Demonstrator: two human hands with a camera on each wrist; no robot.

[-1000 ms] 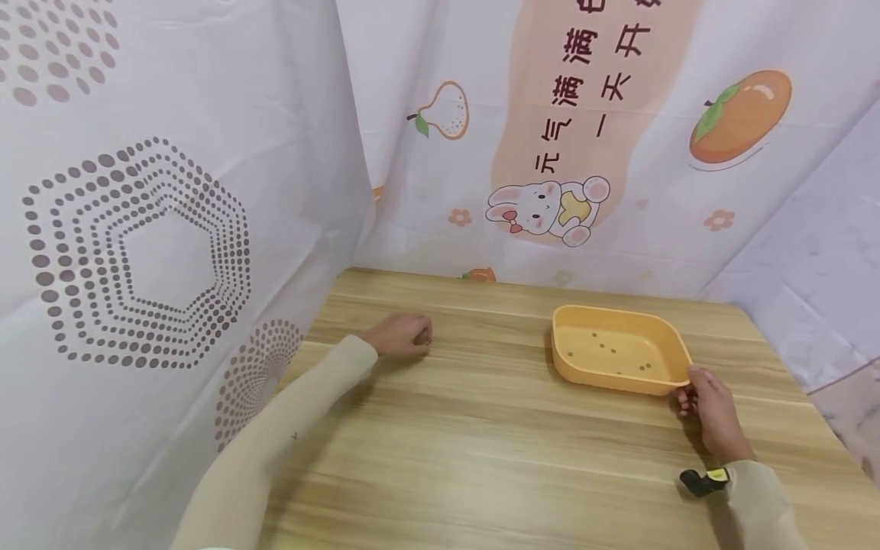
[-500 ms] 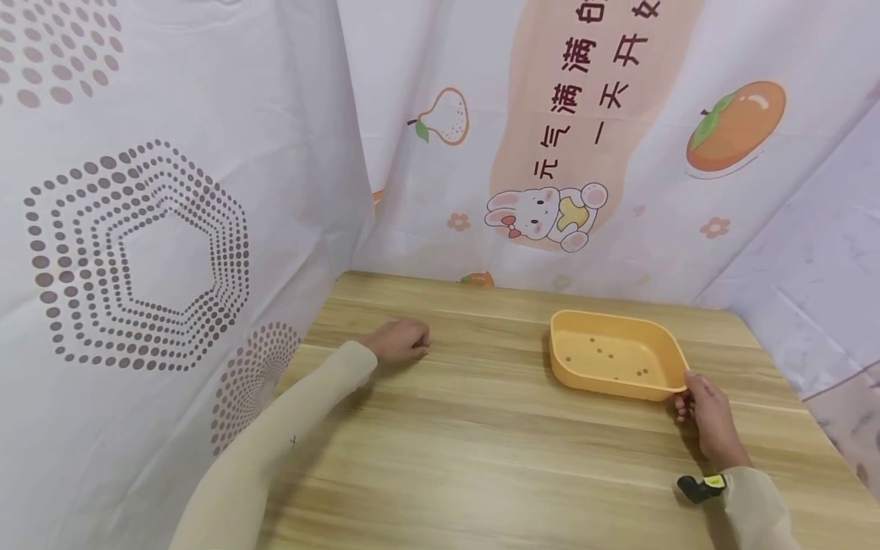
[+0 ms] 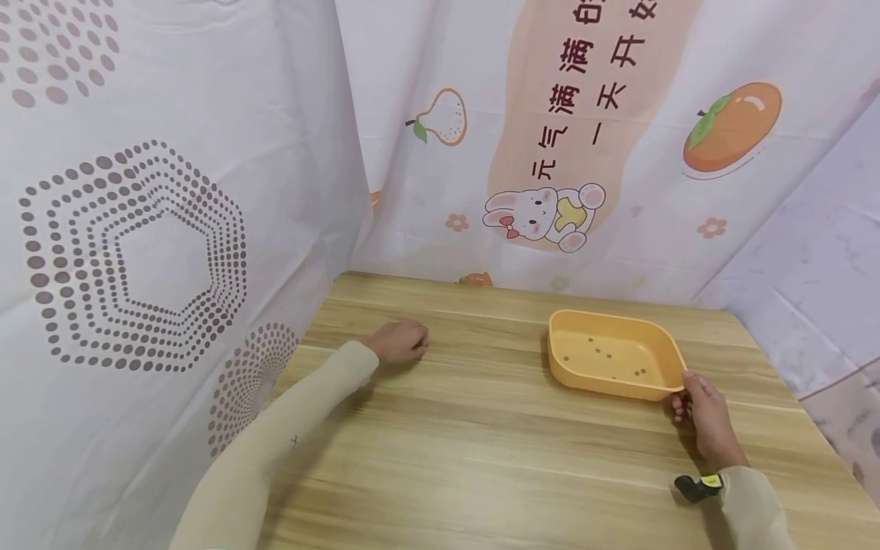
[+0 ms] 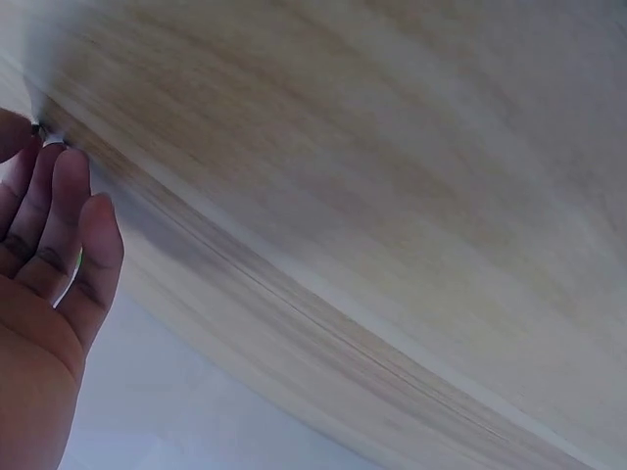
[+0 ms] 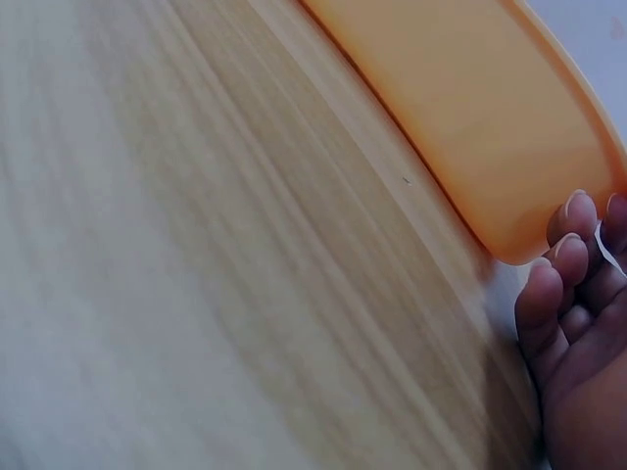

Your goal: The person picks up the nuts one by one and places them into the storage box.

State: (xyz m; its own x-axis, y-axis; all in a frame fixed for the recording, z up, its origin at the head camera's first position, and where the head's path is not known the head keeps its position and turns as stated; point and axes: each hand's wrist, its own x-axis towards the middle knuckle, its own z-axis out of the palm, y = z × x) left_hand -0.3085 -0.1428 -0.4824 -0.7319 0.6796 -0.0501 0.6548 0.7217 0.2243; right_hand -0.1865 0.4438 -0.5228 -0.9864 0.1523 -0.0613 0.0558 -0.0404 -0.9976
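Note:
At the back right of the wooden table [image 3: 481,428] stands an orange-yellow plastic tray [image 3: 605,386] with rounded corners. Several tiny dark round pieces [image 3: 608,356] lie scattered on its floor. My right hand [image 3: 710,416] grips the tray's near right corner, thumb over the rim; in the right wrist view the other fingers [image 5: 544,299] curl below and beside the tray wall [image 5: 470,127]. Farther left, my left hand [image 3: 400,341] is low over the table. In the left wrist view its thumb and fingertips pinch a tiny dark piece [image 4: 37,128], too small to identify.
A white curtain with grey dot patterns [image 3: 165,260] hangs along the left side. Behind the table is a printed cloth [image 3: 440,183] with a rabbit and fruit. A black wrist device [image 3: 697,487] sits at the right cuff.
The head view has shifted slightly. The left fingers look drawn in a little more than a second ago; the right hand stays on the tray corner.

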